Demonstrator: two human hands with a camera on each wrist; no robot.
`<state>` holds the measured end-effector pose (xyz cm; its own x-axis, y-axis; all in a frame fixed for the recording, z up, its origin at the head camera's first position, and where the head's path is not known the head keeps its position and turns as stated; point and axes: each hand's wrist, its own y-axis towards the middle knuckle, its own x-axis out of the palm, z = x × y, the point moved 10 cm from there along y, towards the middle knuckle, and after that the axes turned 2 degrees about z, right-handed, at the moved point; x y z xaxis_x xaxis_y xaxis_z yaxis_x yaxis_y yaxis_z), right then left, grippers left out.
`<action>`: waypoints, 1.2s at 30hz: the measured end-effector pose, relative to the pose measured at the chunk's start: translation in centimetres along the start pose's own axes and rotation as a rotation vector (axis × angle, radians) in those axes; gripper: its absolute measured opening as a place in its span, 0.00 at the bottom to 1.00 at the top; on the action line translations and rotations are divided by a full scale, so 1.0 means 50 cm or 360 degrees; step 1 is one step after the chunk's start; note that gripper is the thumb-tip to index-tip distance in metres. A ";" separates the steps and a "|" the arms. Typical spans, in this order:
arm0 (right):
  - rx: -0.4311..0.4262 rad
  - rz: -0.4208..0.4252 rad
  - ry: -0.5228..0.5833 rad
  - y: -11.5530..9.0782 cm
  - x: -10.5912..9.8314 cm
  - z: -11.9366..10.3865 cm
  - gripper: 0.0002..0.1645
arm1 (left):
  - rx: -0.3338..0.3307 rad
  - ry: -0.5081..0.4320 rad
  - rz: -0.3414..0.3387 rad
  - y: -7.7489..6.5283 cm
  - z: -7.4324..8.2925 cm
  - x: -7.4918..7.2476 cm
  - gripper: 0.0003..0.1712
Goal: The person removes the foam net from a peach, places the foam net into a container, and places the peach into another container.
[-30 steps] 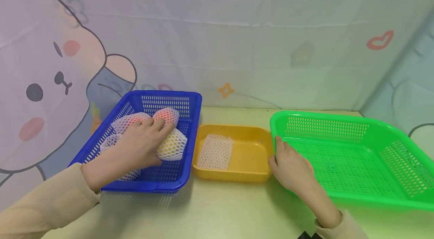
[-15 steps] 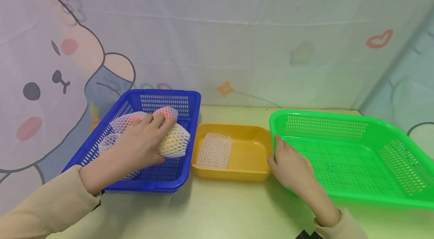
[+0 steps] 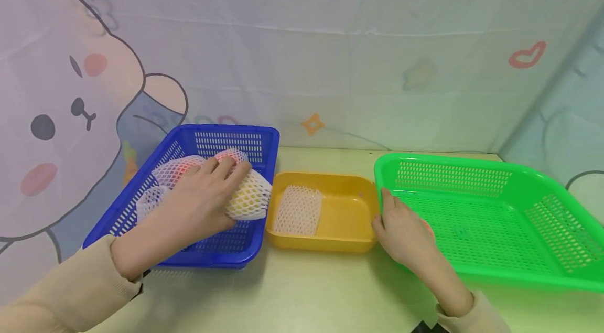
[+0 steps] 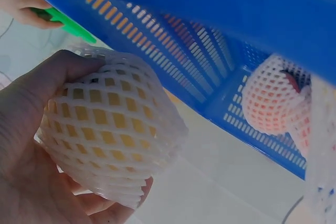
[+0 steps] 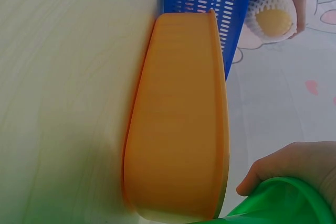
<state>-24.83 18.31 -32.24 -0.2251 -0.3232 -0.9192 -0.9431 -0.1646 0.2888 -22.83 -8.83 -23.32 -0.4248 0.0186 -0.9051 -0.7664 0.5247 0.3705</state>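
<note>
My left hand (image 3: 200,196) grips a yellow fruit in a white foam net (image 3: 250,199). In the left wrist view, thumb and fingers wrap around this netted fruit (image 4: 107,124), which is above the blue basket (image 3: 271,157). Inside that basket lie several other netted fruits, including a reddish one (image 3: 231,154), partly behind the hand. My right hand (image 3: 408,233) holds the left rim of the green basket (image 3: 453,161), its thumb on the outer side. A small bit of something red-orange (image 3: 428,229) shows beside the right hand, mostly hidden.
Between the two baskets stands a shallow orange-yellow tray (image 3: 344,215) with a flat foam net (image 3: 298,211) in its left part. The pale tabletop (image 3: 302,291) extends in front. A printed cloth (image 3: 330,60) hangs behind.
My left hand has lifted the netted yellow fruit a little and shifted it right, toward the blue basket's right rim. The right hand has stayed on the green rim.
</note>
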 end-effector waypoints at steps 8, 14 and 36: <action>-0.0018 0.0007 0.0006 0.000 0.001 -0.001 0.33 | 0.0026 -0.0022 0.0026 -0.006 0.029 -0.009 0.47; -0.0023 0.0019 -0.0008 0.000 0.001 -0.001 0.34 | 0.0042 -0.0026 0.0037 -0.009 0.040 -0.011 0.49; -0.0006 -0.0001 -0.0025 -0.002 -0.004 -0.003 0.34 | -0.0017 -0.0171 0.0140 -0.002 0.054 -0.028 0.47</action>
<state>-24.69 18.26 -32.07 -0.2282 -0.3085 -0.9234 -0.9423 -0.1686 0.2892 -20.88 -6.61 -22.63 -0.4372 0.1555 -0.8858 -0.7338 0.5078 0.4513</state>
